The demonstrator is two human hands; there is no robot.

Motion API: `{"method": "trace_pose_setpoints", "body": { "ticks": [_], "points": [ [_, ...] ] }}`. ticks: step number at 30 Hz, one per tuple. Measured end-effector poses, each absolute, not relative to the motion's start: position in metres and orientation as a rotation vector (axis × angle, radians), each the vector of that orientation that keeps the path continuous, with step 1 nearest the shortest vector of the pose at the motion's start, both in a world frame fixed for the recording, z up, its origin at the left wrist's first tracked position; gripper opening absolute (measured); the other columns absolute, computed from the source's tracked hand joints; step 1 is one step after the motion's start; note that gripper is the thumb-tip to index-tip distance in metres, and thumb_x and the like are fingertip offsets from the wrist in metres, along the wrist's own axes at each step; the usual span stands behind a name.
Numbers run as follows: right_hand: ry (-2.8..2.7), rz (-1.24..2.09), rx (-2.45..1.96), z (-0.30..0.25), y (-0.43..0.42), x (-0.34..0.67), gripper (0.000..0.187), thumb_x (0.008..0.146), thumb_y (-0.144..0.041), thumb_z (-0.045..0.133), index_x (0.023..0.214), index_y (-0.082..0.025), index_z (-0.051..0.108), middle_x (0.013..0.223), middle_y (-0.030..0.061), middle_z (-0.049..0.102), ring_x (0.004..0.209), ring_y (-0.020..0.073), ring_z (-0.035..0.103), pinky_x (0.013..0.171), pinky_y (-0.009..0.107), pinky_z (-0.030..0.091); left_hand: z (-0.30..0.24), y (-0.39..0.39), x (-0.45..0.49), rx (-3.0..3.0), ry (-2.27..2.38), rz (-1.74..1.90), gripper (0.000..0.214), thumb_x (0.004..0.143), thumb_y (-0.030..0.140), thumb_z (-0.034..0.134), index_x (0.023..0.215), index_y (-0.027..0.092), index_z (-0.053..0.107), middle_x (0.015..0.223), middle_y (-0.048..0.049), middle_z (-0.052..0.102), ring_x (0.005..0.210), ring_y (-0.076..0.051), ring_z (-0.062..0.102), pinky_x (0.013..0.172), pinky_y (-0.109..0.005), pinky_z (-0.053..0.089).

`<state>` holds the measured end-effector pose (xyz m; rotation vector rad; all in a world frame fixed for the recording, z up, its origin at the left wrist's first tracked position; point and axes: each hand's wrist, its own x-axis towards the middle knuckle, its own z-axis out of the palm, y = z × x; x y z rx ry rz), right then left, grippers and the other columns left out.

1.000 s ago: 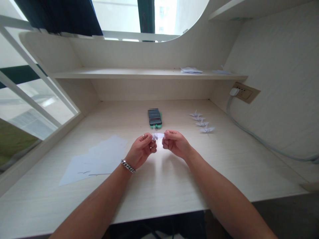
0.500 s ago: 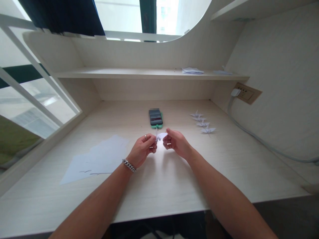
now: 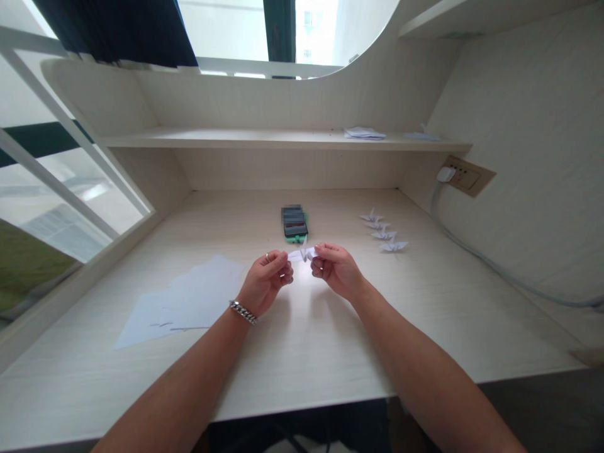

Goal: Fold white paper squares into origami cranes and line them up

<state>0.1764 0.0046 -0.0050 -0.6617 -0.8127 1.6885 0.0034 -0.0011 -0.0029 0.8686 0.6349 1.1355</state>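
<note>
A small white paper crane (image 3: 303, 253) is stretched between my two hands, just above the desk. My left hand (image 3: 265, 279), with a ring and a chain bracelet, pinches the wing on the left. Thumb and fingers of my right hand (image 3: 336, 267) are closed on the wing at the other side. A thin pointed end of the crane sticks up between the hands. Behind it lies a phone (image 3: 295, 224) in a green case. Several finished paper cranes (image 3: 393, 246) stand in a row to the right.
White paper sheets (image 3: 189, 296) lie overlapping on the desk (image 3: 330, 358) at left. Folded papers (image 3: 363, 133) rest on the shelf (image 3: 264, 139) along the back. A cable (image 3: 491, 261) runs from the wall socket (image 3: 472, 177) down the right side.
My left hand has shifted its grip slightly left, from the crane's middle to its left wing. The right hand now holds the other wing, and the crane is spread wider.
</note>
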Motion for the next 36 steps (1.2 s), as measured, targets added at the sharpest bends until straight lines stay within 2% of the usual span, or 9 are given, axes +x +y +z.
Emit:
{"method": "trace_pose_setpoints", "body": {
  "ticks": [5, 11, 16, 21, 26, 30, 32, 36],
  "points": [
    [-0.775, 1.638, -0.688, -0.005, 0.008, 0.185, 0.029, 0.065, -0.029, 0.075, 0.062, -0.018, 0.048, 0.054, -0.0060, 0.042, 0.048, 0.0069, 0.038, 0.046, 0.020, 0.030, -0.001, 0.003, -0.003, 0.888, 0.658, 1.193, 0.028, 0.071, 0.031, 0.076, 0.065, 0.015, 0.054, 0.063, 0.0021, 0.053, 0.058, -0.009, 0.049, 0.054, -0.022, 0.040],
    [-0.856, 1.610, -0.776, -0.005, 0.008, 0.183, 0.032, 0.062, -0.032, 0.078, 0.061, -0.017, 0.049, 0.054, -0.0056, 0.044, 0.049, 0.0064, 0.038, 0.046, 0.020, 0.029, -0.005, 0.004, 0.000, 1.047, 0.820, 1.158, 0.034, 0.074, 0.046, 0.072, 0.068, 0.014, 0.059, 0.063, 0.0007, 0.054, 0.056, -0.009, 0.048, 0.052, -0.022, 0.039],
    [-0.911, 1.618, -0.804, -0.005, 0.006, 0.180, 0.031, 0.063, -0.033, 0.078, 0.060, -0.016, 0.052, 0.054, -0.0046, 0.047, 0.049, 0.0063, 0.039, 0.047, 0.020, 0.030, -0.007, 0.002, 0.005, 1.105, 0.881, 1.148, 0.031, 0.069, 0.037, 0.077, 0.063, 0.015, 0.057, 0.059, 0.0015, 0.054, 0.055, -0.009, 0.048, 0.052, -0.022, 0.038],
    [-0.903, 1.547, -0.862, -0.007, 0.011, 0.184, 0.030, 0.063, -0.036, 0.077, 0.062, -0.017, 0.054, 0.056, -0.0035, 0.051, 0.052, 0.0077, 0.043, 0.048, 0.020, 0.032, -0.006, 0.003, 0.004, 1.068, 0.879, 1.189, 0.029, 0.069, 0.036, 0.076, 0.065, 0.015, 0.057, 0.061, 0.0015, 0.056, 0.055, -0.009, 0.049, 0.054, -0.022, 0.039],
    [-0.983, 1.162, -1.023, -0.011, 0.015, 0.186, 0.033, 0.070, -0.044, 0.071, 0.062, -0.018, 0.053, 0.057, -0.0023, 0.054, 0.051, 0.0100, 0.047, 0.048, 0.023, 0.035, -0.007, 0.005, 0.005, 1.084, 1.009, 1.261, 0.030, 0.067, 0.038, 0.078, 0.066, 0.015, 0.058, 0.059, 0.0016, 0.056, 0.051, -0.008, 0.048, 0.051, -0.022, 0.038],
    [-1.349, 0.771, -1.101, -0.012, 0.006, 0.176, 0.031, 0.070, -0.046, 0.072, 0.080, -0.019, 0.062, 0.066, -0.0005, 0.059, 0.058, 0.0124, 0.052, 0.055, 0.026, 0.041, -0.009, 0.007, 0.006, 1.129, 1.080, 1.288, 0.032, 0.067, 0.042, 0.077, 0.066, 0.015, 0.059, 0.059, 0.0011, 0.057, 0.050, -0.008, 0.047, 0.049, -0.022, 0.036],
    [-1.473, 0.671, -1.116, -0.011, 0.001, 0.169, 0.031, 0.071, -0.044, 0.073, 0.087, -0.020, 0.063, 0.069, -0.0001, 0.062, 0.059, 0.0132, 0.054, 0.059, 0.027, 0.043, -0.011, 0.007, 0.007, 1.159, 1.088, 1.278, 0.033, 0.067, 0.043, 0.076, 0.066, 0.015, 0.060, 0.059, 0.0006, 0.057, 0.050, -0.008, 0.048, 0.049, -0.022, 0.036],
    [-1.529, 0.564, -1.162, -0.013, -0.002, 0.164, 0.019, 0.078, -0.040, 0.065, 0.083, -0.022, 0.062, 0.072, 0.0008, 0.064, 0.061, 0.0143, 0.056, 0.061, 0.027, 0.044, -0.014, 0.007, 0.007, 1.213, 1.072, 1.238, 0.034, 0.067, 0.044, 0.076, 0.065, 0.014, 0.061, 0.060, -0.0002, 0.057, 0.050, -0.008, 0.048, 0.048, -0.021, 0.036]
  ]
}}
